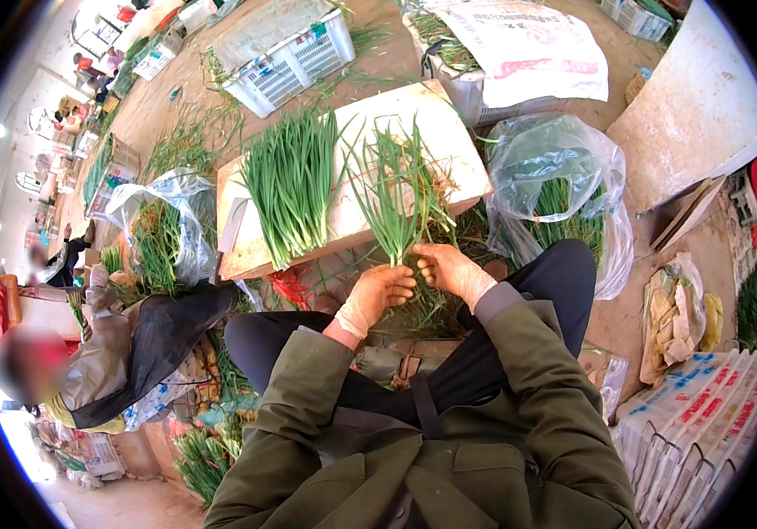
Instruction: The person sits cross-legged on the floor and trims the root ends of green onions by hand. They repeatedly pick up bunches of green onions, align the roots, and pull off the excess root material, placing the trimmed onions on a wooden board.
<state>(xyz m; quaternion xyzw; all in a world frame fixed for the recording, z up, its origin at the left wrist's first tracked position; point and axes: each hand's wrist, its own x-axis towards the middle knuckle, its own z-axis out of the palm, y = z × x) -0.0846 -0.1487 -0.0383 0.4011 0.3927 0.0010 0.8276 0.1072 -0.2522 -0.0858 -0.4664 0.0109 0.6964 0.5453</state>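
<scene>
My left hand [381, 294], in a thin glove, is closed around the base of a small bunch of green stalks [391, 225], probably scallions or garlic chives. My right hand [443, 268], gloved too, is beside it with thumb and fingers at the base of the bunch; whether they pinch a stalk is unclear. The leaf tips fan out over a pale board [358, 159]. A thick row of trimmed-looking stalks [292, 188] lies on the board's left part, pale ends towards me. At the board's left edge rests a knife with a wide blade [232, 225]. Yellowed leaves [436, 175] lie on the right part.
Clear plastic bags with greens stand left [180, 198] and right [553, 172] of the board. White plastic crates [292, 66] are beyond it. A co-worker [97, 357] sits at the left. Red ties [290, 285] hang below the board's front edge. Stacked crates [702, 410] stand lower right.
</scene>
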